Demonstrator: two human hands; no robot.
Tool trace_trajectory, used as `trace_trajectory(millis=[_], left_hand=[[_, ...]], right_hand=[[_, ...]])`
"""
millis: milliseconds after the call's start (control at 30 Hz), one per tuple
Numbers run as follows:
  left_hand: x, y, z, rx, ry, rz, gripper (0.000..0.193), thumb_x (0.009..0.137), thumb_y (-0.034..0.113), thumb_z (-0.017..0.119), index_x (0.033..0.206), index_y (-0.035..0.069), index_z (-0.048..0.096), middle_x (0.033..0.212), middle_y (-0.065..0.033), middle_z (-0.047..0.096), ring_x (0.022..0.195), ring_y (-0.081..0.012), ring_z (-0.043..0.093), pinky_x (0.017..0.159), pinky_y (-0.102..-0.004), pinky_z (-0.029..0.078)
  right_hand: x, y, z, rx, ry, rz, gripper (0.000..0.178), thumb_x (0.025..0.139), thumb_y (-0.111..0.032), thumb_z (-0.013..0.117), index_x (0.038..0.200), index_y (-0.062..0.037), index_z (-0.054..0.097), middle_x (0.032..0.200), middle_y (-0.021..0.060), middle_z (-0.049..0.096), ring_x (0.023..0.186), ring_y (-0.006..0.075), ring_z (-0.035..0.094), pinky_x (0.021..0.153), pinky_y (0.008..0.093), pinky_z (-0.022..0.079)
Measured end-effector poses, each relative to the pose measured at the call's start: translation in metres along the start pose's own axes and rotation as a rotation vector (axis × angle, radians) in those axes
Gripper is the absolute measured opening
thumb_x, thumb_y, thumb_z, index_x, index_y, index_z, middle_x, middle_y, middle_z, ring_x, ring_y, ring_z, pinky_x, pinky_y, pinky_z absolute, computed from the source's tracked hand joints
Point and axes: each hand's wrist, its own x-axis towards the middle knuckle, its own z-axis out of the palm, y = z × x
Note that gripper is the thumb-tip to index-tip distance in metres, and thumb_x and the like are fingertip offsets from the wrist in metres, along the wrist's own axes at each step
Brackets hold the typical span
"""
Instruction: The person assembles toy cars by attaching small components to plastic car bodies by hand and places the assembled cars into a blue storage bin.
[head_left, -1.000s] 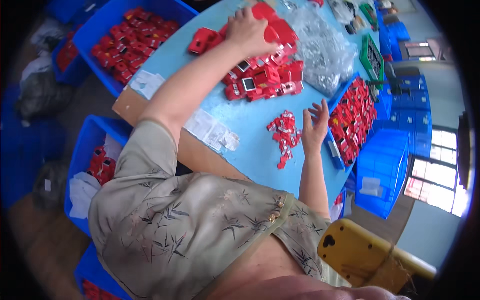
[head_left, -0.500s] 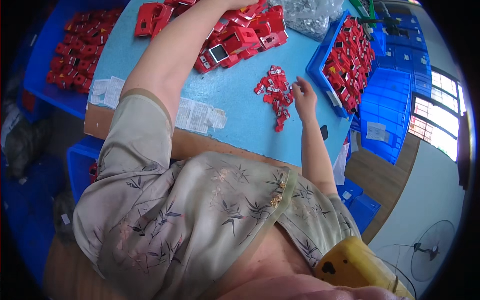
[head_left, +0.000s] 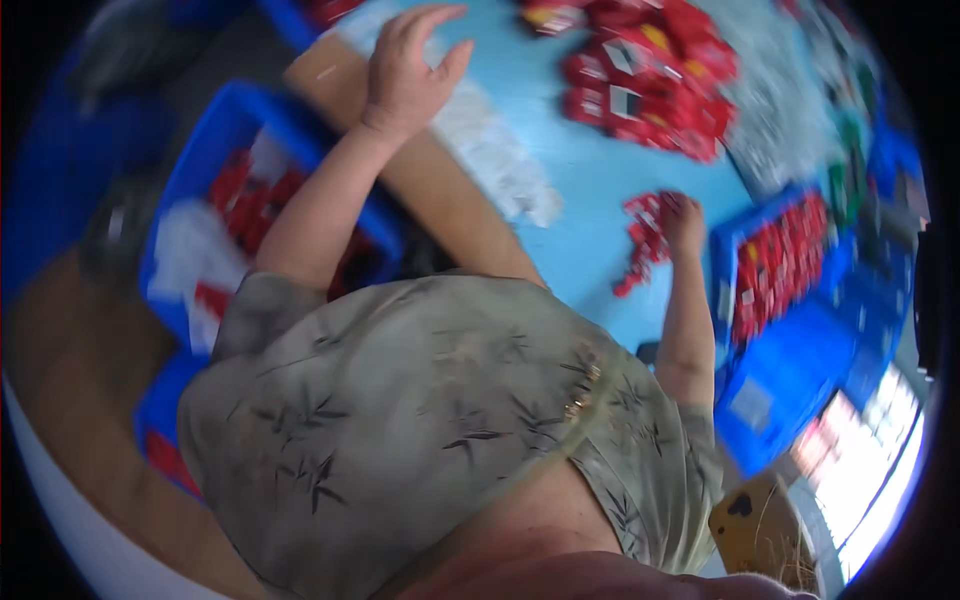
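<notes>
My left hand (head_left: 408, 80) is raised over the wooden table edge (head_left: 440, 190) at the left. Its fingers and thumb are apart, with nothing in them. On the blue tabletop (head_left: 570, 170), my right hand (head_left: 685, 228) is at the right side of a small pile of little red parts (head_left: 646, 235). Its fingers look curled in among them, and blur hides what they hold. Farther back lies a heap of larger red plastic housings (head_left: 650, 85), some with pale square windows.
A blue bin (head_left: 165, 245) with red pieces and white sheets stands at the left below the table edge. At the right is a blue tray (head_left: 722, 275) full of red housings. Clear plastic bags (head_left: 785, 110) lie behind it. White paper sheets (head_left: 495, 150) line the table's near edge.
The view has swung left. My left hand has drawn back from the heap of housings to the table edge and shows empty. My right hand has moved onto the small parts, fingers curling in.
</notes>
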Motion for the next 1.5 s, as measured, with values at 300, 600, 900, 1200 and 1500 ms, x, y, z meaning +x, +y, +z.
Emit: trace_trajectory(millis=[300, 600, 900, 1200, 1500], left_hand=[[-0.284, -0.083, -0.207, 0.549, 0.21, -0.844, 0.039, 0.082, 0.024, 0.072, 0.118, 0.01, 0.064, 0.113, -0.015, 0.064, 0.109, -0.0343, 0.059, 0.095, -0.044, 0.046], [-0.361, -0.127, -0.235, 0.613, -0.24, -0.836, 0.052, 0.079, 0.031, 0.075, 0.126, 0.018, 0.06, 0.132, -0.013, 0.055, 0.126, -0.0319, 0.048, 0.106, -0.0454, 0.039], [-0.327, -0.172, -0.18, 0.599, -0.572, -0.708, 0.061, 0.07, 0.034, 0.083, 0.126, 0.021, 0.063, 0.156, -0.0186, 0.028, 0.146, -0.0338, 0.023, 0.118, -0.0513, 0.021], [-0.319, -0.17, -0.198, 0.618, -0.654, -0.627, 0.058, 0.064, 0.045, 0.082, 0.116, 0.023, 0.071, 0.146, -0.0175, 0.037, 0.135, -0.039, 0.034, 0.114, -0.054, 0.022], [-0.303, -0.077, -0.263, 0.236, 0.006, -0.688, 0.064, 0.076, 0.042, 0.078, 0.13, 0.013, 0.059, 0.148, -0.0215, 0.036, 0.136, -0.0447, 0.036, 0.11, -0.058, 0.034]], right_hand=[[-0.01, 0.016, -0.003, 0.089, 0.217, 0.279, 0.024, 0.094, -0.023, 0.065, 0.109, -0.0044, 0.068, 0.089, 0.009, 0.07, 0.078, 0.0193, 0.065, 0.073, 0.0323, 0.053], [-0.077, -0.08, -0.001, 0.499, 0.106, 0.386, 0.033, 0.094, -0.008, 0.063, 0.126, 0.0006, 0.06, 0.091, 0.0022, 0.063, 0.072, 0.0086, 0.056, 0.063, 0.0228, 0.046], [-0.171, -0.186, -0.006, 0.29, 0.081, 0.215, 0.034, 0.096, -0.013, 0.064, 0.127, 0.0007, 0.062, 0.096, 0.0019, 0.068, 0.082, 0.007, 0.06, 0.072, 0.0219, 0.048], [-0.202, -0.27, -0.023, 0.02, 0.118, -0.088, 0.017, 0.094, -0.016, 0.065, 0.105, -0.0047, 0.073, 0.093, 0.0066, 0.068, 0.074, 0.0133, 0.064, 0.065, 0.0263, 0.052], [-0.167, -0.395, 0.011, 0.184, 0.02, -0.63, 0.015, 0.091, -0.001, 0.064, 0.105, 0.0003, 0.069, 0.091, 0.0122, 0.066, 0.082, 0.0206, 0.065, 0.073, 0.0309, 0.053]])
